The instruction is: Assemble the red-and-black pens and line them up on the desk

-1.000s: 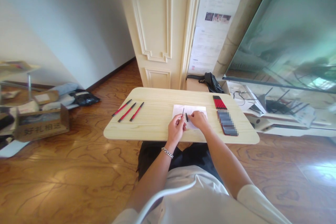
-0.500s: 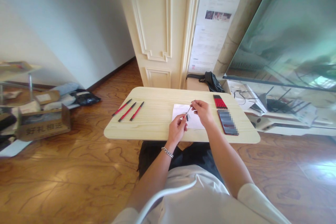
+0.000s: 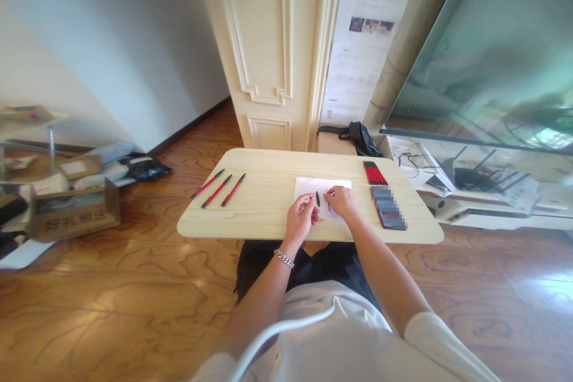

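Observation:
My left hand [image 3: 301,218] is closed around a red pen barrel [image 3: 311,197]; only its red end shows above the fingers. Over the right part of a white sheet of paper [image 3: 304,185], the fingers of my right hand [image 3: 341,200] pinch a thin dark pen refill [image 3: 329,205], mostly covered by the hand. Between the two hands a short black pen part [image 3: 318,199] lies on the paper. Three red pens with black ends [image 3: 217,191] lie slanted at the left of the table.
The pale wooden table [image 3: 264,224] has rounded corners. At its right side a row of several red and black pens [image 3: 375,173] lies above a phone [image 3: 388,209]. Behind stand a cream panel [image 3: 264,42] and a black bag [image 3: 363,138]. An open carton [image 3: 74,215] is on the floor at left.
The refill, held between both hands before, is now apart from the barrel. My right hand has come down to the paper with it; my left hand has barely moved.

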A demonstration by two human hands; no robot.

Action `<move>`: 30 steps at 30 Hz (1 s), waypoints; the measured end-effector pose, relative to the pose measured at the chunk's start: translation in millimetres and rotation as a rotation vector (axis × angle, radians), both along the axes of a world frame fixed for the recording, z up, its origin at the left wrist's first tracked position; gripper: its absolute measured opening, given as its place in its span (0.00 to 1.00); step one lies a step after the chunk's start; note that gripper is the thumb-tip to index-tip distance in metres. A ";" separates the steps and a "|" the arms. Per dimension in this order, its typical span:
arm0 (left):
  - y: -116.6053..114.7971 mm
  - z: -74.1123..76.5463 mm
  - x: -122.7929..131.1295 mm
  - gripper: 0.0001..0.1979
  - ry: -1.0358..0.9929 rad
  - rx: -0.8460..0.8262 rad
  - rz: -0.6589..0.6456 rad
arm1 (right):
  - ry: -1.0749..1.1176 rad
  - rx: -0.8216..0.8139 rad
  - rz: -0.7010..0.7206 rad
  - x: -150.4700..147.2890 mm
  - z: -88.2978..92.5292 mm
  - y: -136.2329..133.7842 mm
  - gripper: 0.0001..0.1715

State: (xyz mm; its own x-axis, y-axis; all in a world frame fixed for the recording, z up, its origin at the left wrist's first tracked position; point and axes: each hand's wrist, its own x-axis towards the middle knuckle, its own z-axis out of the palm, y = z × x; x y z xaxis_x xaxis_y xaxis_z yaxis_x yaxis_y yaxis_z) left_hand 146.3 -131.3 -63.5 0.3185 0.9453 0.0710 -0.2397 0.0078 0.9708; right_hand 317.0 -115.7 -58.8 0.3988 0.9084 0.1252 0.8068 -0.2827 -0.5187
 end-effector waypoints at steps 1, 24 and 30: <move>0.1 0.5 0.2 0.24 -0.007 -0.015 0.000 | 0.019 0.029 -0.006 -1.0 1.6 -1.4 0.15; -18.3 31.1 9.1 0.26 -0.080 -0.323 -0.139 | 1.386 0.095 0.306 -50.6 17.8 -63.5 0.19; -16.3 28.5 7.5 0.28 -0.032 -0.262 -0.196 | 1.327 0.083 0.321 -43.6 16.6 -60.9 0.20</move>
State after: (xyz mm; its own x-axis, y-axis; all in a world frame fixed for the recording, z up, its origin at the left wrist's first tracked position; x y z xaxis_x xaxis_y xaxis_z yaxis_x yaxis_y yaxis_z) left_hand 153.8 -147.6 -35.0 0.4974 0.8539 -0.1534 -0.2395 0.3051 0.9217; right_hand 273.4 -176.6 -42.2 0.0359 0.9916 -0.1242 -0.2821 -0.1092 -0.9531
